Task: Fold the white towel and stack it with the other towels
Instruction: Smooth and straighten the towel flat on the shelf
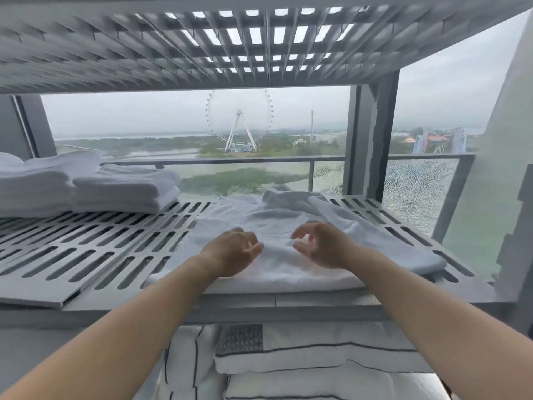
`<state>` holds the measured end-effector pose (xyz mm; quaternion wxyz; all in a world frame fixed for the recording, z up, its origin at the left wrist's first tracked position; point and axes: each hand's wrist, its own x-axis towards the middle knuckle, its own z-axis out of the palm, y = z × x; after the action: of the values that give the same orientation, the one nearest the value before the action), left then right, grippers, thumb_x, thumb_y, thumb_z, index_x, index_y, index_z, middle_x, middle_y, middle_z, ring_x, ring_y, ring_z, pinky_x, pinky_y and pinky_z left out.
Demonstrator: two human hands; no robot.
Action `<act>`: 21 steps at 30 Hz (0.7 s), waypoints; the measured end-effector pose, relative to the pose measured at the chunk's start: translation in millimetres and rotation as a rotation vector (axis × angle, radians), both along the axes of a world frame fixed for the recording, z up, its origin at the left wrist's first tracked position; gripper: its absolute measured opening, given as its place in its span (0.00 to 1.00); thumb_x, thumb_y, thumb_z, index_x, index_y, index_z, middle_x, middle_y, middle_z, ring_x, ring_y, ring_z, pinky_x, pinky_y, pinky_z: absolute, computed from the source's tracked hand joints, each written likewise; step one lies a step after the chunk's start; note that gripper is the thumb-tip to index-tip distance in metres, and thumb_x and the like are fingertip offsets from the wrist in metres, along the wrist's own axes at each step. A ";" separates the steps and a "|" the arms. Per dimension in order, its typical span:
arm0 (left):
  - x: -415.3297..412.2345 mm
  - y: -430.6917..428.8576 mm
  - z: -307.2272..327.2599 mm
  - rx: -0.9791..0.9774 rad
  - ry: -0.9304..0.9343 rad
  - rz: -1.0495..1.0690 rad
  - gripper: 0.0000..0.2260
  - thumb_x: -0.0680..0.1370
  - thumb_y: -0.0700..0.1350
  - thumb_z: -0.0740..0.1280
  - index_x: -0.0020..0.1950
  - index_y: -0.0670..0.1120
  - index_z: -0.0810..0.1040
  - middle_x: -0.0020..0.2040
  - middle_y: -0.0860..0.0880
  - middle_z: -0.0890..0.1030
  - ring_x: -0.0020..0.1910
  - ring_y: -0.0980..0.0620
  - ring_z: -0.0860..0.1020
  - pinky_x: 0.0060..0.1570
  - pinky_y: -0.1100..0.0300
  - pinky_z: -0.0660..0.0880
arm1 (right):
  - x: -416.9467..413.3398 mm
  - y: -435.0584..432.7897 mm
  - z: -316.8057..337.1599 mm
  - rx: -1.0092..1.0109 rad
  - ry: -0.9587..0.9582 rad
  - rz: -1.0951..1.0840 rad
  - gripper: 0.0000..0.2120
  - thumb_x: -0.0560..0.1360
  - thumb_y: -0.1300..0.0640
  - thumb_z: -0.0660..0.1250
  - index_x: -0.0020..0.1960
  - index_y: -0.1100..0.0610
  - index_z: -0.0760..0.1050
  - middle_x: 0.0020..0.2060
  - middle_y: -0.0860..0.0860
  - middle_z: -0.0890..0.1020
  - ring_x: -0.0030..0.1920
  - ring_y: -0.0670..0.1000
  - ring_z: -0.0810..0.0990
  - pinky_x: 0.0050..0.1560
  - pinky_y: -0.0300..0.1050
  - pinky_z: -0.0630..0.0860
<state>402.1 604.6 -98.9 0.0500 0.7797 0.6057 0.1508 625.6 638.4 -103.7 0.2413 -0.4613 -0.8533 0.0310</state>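
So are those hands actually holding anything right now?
Nothing looks gripped: the left hand and right hand are loosely curled over the middle of the white towel.

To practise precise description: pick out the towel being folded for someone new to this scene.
Find the grey slotted shelf by the window. On its right half, under the left hand and right hand, lies the white towel. Unlike the folded stacks at the left, it is spread out and rumpled.
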 end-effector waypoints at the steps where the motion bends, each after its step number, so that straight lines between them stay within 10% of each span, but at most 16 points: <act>1: -0.2 9.7 0.4 0.011 0.009 -0.009 0.15 0.79 0.58 0.54 0.57 0.51 0.74 0.57 0.51 0.73 0.53 0.51 0.73 0.55 0.52 0.72 | -4.0 9.9 0.9 -0.006 -0.003 -0.007 0.11 0.75 0.49 0.65 0.55 0.49 0.77 0.52 0.48 0.79 0.45 0.44 0.73 0.48 0.39 0.68; 14: -13.2 153.9 -2.3 0.083 0.108 -0.100 0.15 0.78 0.57 0.57 0.60 0.53 0.72 0.63 0.49 0.72 0.63 0.47 0.70 0.61 0.49 0.69 | -52.6 118.5 1.0 -0.138 -0.184 -0.198 0.23 0.76 0.42 0.58 0.69 0.44 0.64 0.71 0.45 0.63 0.71 0.51 0.60 0.68 0.50 0.59; 21: -17.4 186.6 -27.3 -0.141 0.202 -0.171 0.26 0.78 0.64 0.47 0.74 0.63 0.45 0.78 0.54 0.45 0.76 0.53 0.44 0.72 0.46 0.43 | -50.0 139.3 -19.9 -0.418 -0.326 -0.272 0.28 0.74 0.32 0.44 0.72 0.35 0.42 0.76 0.44 0.43 0.75 0.56 0.39 0.66 0.67 0.33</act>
<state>384.8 791.2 -126.2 0.0558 0.8343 0.5480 0.0238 575.6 777.7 -123.6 0.0027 -0.6098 -0.7863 0.0987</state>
